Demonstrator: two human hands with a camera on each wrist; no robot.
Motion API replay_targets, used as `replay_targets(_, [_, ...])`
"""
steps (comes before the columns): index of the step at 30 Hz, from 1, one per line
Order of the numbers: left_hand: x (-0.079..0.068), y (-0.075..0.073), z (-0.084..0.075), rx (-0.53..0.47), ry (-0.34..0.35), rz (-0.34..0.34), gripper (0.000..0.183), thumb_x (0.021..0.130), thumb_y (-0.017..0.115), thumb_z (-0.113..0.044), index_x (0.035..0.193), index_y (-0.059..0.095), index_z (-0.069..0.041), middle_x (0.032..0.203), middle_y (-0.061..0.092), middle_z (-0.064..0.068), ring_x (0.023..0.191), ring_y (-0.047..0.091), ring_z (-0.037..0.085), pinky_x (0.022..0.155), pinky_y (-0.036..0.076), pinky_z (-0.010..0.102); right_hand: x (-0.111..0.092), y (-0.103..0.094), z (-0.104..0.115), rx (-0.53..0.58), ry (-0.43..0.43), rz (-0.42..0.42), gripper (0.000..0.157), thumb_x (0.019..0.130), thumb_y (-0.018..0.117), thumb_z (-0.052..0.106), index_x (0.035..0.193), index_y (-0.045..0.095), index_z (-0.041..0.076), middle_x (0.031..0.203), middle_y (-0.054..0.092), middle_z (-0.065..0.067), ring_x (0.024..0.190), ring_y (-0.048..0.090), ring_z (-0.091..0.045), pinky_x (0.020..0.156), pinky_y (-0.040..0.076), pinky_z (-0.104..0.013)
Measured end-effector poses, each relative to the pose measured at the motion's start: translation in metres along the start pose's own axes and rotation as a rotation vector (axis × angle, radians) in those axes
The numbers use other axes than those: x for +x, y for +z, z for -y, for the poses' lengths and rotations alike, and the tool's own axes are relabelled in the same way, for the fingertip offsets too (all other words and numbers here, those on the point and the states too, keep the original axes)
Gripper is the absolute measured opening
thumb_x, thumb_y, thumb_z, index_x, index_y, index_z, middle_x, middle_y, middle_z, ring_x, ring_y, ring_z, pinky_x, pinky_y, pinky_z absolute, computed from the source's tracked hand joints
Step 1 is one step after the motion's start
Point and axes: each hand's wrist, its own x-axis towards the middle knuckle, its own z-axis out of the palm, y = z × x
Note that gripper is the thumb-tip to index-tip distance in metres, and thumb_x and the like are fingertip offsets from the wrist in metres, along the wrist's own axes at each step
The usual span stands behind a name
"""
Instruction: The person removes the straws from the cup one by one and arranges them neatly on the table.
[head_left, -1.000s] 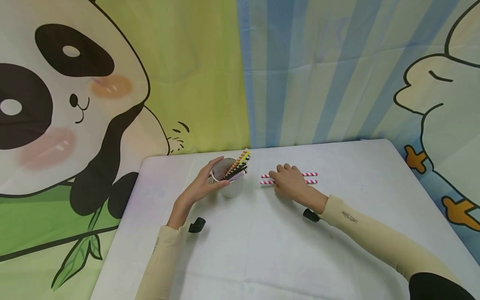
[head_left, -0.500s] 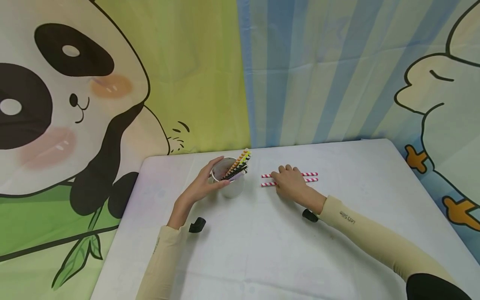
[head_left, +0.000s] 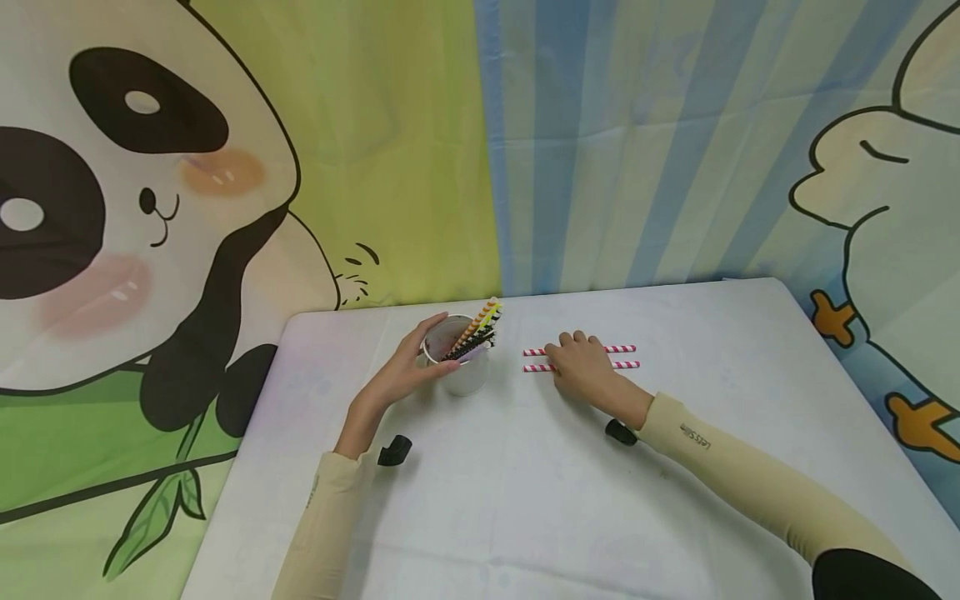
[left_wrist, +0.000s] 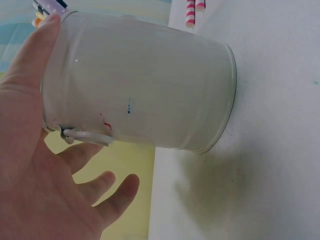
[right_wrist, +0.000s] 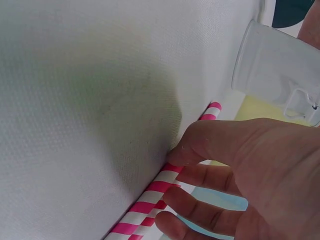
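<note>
My left hand (head_left: 403, 367) holds a small clear plastic bucket (left_wrist: 145, 85) by its rim, thumb on one side and fingers round the other. In the head view the bucket is tilted, and several patterned paper straws (head_left: 476, 329), orange, yellow and black among them, lean out of its mouth. My right hand (head_left: 585, 367) is over two red-and-white striped paper straws lying side by side on the table. Its thumb and index finger pinch the near straw (right_wrist: 145, 205) at mid-length; the far straw (head_left: 619, 349) passes under the fingers, its middle hidden.
A white cloth covers the table (head_left: 480, 500). Behind it hangs a printed backdrop (head_left: 390, 150) with a panda and stripes. A black piece (head_left: 395, 450) sits by the left wrist, and another black piece (head_left: 621, 432) by the right wrist.
The near striped straw has shifted slightly to the right, tilting and then levelling, with my right hand moving a little right along with it. My left hand and the bucket stay put.
</note>
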Motion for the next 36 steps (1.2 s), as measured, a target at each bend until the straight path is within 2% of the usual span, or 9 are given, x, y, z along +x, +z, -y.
replay_targets(4, [-0.0003,-0.0002,-0.0004,0.003,-0.004,0.001,0.089,0.087,0.077,-0.042,0.159,0.026,-0.029,0.163,0.030,0.013,0.151,0.027,0.029,0.117,0.026,0.061,-0.0008,0.0002,-0.0002,0.013,-0.003,-0.015,0.021,0.091,0.063,0.011,0.111,0.068,0.007,0.094,0.063,-0.013,0.087,0.056,-0.032,0.077,0.049,-0.046])
replay_targets(9, [-0.0005,-0.0001,-0.0010,0.009,-0.009,0.002,0.090,0.088,0.077,-0.042,0.159,0.026,-0.025,0.163,0.030,0.010,0.151,0.026,0.028,0.118,0.026,0.061,-0.0019,0.0007,-0.0009,0.019,-0.014,-0.038,0.018,0.090,0.063,0.009,0.107,0.067,0.006,0.090,0.062,-0.012,0.083,0.055,-0.031,0.073,0.048,-0.045])
replay_targets(15, [-0.0008,0.0006,-0.0013,0.012,-0.011,0.002,0.090,0.088,0.077,-0.043,0.159,0.026,-0.023,0.163,0.030,0.009,0.151,0.026,0.028,0.118,0.026,0.061,-0.0015,0.0008,-0.0015,0.024,-0.010,-0.042,0.018,0.090,0.064,0.010,0.108,0.066,0.007,0.092,0.063,-0.013,0.086,0.057,-0.032,0.075,0.049,-0.047])
replay_targets(23, [-0.0001,0.0004,0.0000,0.002,-0.014,0.008,0.089,0.088,0.077,-0.044,0.159,0.026,-0.028,0.163,0.029,0.012,0.151,0.027,0.029,0.117,0.027,0.061,-0.0021,0.0001,-0.0011,0.026,-0.010,-0.055,0.020,0.088,0.064,0.009,0.107,0.066,0.007,0.092,0.062,-0.013,0.085,0.057,-0.033,0.072,0.048,-0.046])
replay_targets(32, [-0.0007,0.0001,0.0001,-0.001,-0.007,0.001,0.086,0.088,0.077,-0.042,0.156,0.027,-0.039,0.163,0.030,0.013,0.151,0.027,0.028,0.118,0.026,0.060,0.0000,-0.0055,0.0030,0.035,0.017,0.006,0.028,0.089,0.066,0.015,0.117,0.065,0.008,0.099,0.063,-0.012,0.093,0.057,-0.032,0.080,0.050,-0.047])
replay_targets(36, [-0.0006,0.0000,-0.0003,-0.003,-0.005,0.002,0.086,0.088,0.077,-0.042,0.157,0.026,-0.036,0.163,0.029,0.013,0.151,0.027,0.029,0.118,0.026,0.061,-0.0005,-0.0065,0.0048,0.073,0.024,0.007,0.030,0.088,0.067,0.016,0.118,0.065,0.009,0.099,0.062,-0.011,0.094,0.057,-0.032,0.081,0.050,-0.048])
